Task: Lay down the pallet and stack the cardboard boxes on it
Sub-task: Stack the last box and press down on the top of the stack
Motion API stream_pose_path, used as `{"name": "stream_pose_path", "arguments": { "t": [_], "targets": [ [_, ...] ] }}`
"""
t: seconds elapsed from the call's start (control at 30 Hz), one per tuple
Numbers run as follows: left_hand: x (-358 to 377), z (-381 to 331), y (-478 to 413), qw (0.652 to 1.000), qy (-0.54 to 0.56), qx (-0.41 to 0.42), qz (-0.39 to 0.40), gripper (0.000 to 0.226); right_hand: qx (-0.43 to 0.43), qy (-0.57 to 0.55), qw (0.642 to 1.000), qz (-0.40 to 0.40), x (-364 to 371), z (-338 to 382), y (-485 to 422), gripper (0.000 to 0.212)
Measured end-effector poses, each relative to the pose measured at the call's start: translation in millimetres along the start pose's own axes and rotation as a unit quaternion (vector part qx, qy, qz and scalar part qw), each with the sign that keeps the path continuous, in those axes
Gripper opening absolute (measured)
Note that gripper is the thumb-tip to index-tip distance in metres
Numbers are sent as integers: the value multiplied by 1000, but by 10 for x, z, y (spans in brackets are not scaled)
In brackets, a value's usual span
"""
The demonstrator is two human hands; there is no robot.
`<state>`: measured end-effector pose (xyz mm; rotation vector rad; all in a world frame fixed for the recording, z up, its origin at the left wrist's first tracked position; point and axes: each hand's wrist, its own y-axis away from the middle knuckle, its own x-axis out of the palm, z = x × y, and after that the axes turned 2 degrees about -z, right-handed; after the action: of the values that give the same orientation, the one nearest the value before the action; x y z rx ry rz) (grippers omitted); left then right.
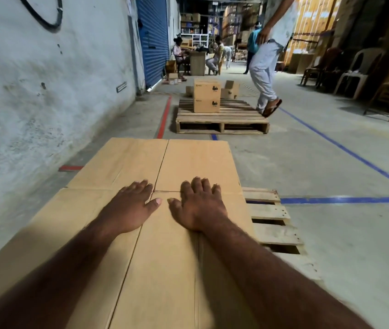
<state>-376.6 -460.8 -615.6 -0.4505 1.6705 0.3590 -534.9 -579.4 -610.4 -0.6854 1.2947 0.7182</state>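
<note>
From the head camera, we press our left hand (130, 205) and right hand (199, 205) flat, fingers spread and gripping nothing, on tan cardboard (141, 167) (plain, creased, seams showing). It covers a wooden pallet (272, 224) whose slats stick out on the right. Farther off, a second pallet (222, 119) lies on the floor (331, 150) carrying stacked boxes (206, 98).

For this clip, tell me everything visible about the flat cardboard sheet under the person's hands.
The cardboard sheet is plain tan corrugated board, apparently a flattened box, with fold creases and a slit between flaps. It lies flat over the near wooden pallet, covering most of it; slats show only at its right edge. The left hand and right hand press palm-down near its middle, fingers spread. Shadow covers its near part.
</note>
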Motion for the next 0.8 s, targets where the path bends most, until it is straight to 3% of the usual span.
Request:
{"name": "stream_pose_path", "arguments": {
  "t": [0.57,0.8],
  "targets": [
    [-37,-99,86,1000,-14,-11,1,64,5,-11,1000,-21,26,7,61,79],
    [-68,-200,199,998,-23,-25,-49,57,32,16,992,-122,-149,120,292,60]
  ]
}}
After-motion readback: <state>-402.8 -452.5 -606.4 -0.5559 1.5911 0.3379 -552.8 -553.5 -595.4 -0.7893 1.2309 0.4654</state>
